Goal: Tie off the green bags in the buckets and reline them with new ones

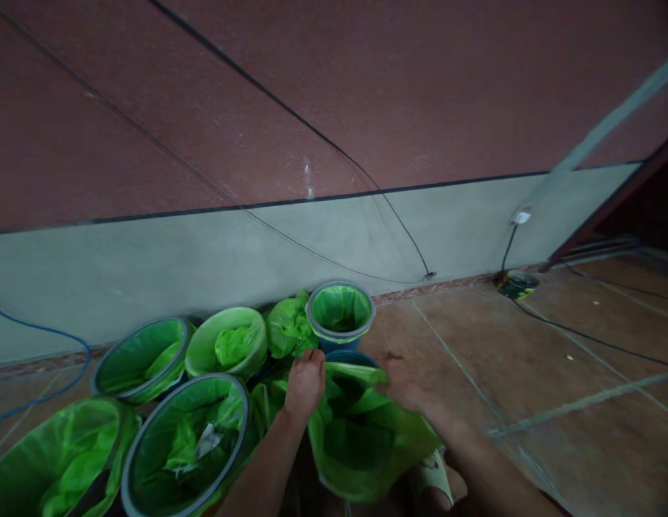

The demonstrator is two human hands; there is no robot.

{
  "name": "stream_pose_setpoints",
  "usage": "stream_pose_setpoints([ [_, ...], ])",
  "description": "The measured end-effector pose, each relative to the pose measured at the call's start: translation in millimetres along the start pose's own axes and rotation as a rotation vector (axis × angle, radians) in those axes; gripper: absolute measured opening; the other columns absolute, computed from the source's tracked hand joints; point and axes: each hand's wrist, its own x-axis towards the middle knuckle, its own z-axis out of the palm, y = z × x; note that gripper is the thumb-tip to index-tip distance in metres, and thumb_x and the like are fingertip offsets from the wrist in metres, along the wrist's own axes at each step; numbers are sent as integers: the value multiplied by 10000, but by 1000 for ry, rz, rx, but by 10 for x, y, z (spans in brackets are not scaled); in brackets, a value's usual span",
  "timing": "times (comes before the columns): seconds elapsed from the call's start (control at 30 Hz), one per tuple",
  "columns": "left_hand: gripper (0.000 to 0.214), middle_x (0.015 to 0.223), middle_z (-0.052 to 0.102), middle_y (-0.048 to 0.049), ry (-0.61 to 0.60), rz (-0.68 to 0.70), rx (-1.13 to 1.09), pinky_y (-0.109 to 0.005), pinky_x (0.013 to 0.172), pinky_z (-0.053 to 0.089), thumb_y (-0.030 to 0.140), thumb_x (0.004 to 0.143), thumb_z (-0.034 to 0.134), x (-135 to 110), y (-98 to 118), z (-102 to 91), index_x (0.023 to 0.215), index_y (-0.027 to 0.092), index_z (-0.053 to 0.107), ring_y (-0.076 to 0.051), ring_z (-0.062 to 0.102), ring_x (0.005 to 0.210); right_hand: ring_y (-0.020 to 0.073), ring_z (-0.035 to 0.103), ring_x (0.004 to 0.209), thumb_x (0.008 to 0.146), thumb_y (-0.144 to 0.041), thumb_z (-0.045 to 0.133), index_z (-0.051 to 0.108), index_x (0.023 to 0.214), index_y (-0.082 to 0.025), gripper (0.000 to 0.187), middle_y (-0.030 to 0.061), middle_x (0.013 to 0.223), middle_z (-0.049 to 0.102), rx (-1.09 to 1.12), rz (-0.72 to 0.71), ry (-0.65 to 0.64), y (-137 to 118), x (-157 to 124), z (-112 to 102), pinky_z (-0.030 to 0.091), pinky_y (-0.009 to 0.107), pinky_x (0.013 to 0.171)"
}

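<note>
A green plastic bag [360, 456] is spread wide in front of me, its mouth facing up. My left hand [306, 380] is closed around the left side of its rim. On the opposite side, my right hand [403, 382] grips the rim, slightly blurred by motion. Just behind the bag shows the rim of a blue bin [349, 357], mostly covered by the bag. Farther back, against the wall, a bin with a grey rim [340, 334] is lined with a green bag. Whether the held bag touches the blue bin I cannot tell.
Several bag-lined bins stand to the left, among them a grey-rimmed one [242, 424] and a pale green one [197, 355]. A bunched green bag [289, 327] lies between bins. Cables hang along the wall. A black cable [587, 332] and a small can [518, 285] lie on the tiles.
</note>
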Motion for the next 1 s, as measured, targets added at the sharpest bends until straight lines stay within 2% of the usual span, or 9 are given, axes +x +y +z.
stream_pose_setpoints([
  [0.07,192,967,620,-54,23,62,-3,-295,857,427,158,921,390,-10,69,50,930,194,579,-175,594,920,264,564,1151,704,-245,695,564,1299,-211,611,123,1267,610,12,-104,29,-120,6,4,415,339,959],
  [0.1,201,960,614,-54,26,93,-5,-299,861,428,164,929,379,-19,111,78,930,197,578,-179,590,923,256,544,1178,724,-257,687,549,1308,-205,602,119,1281,595,21,-159,42,-182,13,15,397,332,982],
  [0.2,197,962,600,-53,23,142,-39,-295,861,435,161,930,381,-51,236,152,943,198,574,-178,587,938,210,584,1097,832,-235,568,655,1109,-197,292,94,1143,657,14,-246,47,-324,41,68,394,285,948],
  [0.3,172,1002,598,-51,15,99,-80,-282,856,441,116,887,437,-71,303,192,965,192,571,-169,596,936,174,639,882,894,-199,448,689,861,-187,244,79,934,709,-15,-199,38,-368,64,108,413,248,796],
  [0.4,218,1038,611,-55,-14,13,-75,-270,861,444,66,828,479,-67,291,179,977,188,582,-169,610,942,148,626,743,903,-196,432,677,771,-186,279,63,819,716,4,-174,94,-343,72,107,386,233,692],
  [0.6,199,1025,655,-61,-48,-109,10,-256,837,462,116,850,466,-19,130,50,952,191,620,-169,647,915,141,635,710,868,-152,442,705,785,-180,277,69,777,730,60,-54,172,-207,78,-66,379,221,668],
  [0.73,237,1042,688,-75,-111,-191,97,-273,829,470,174,893,435,2,11,-35,1002,191,645,-189,665,943,195,669,771,828,-164,477,725,758,-165,258,123,813,739,-41,116,111,-71,79,-225,404,251,674],
  [0.87,268,1034,696,-92,-136,-187,131,-280,842,464,167,904,405,3,-8,-47,1005,172,654,-193,664,962,270,663,971,791,-249,573,718,1016,-141,288,171,1015,718,-101,174,24,-27,41,-210,456,298,771],
  [1.0,268,1018,696,-83,-124,-141,135,-299,839,467,175,902,401,-6,84,-2,988,172,654,-198,667,923,256,554,1182,711,-270,703,523,1341,-184,661,131,1293,594,-7,-67,49,-113,32,-48,416,312,968],
])
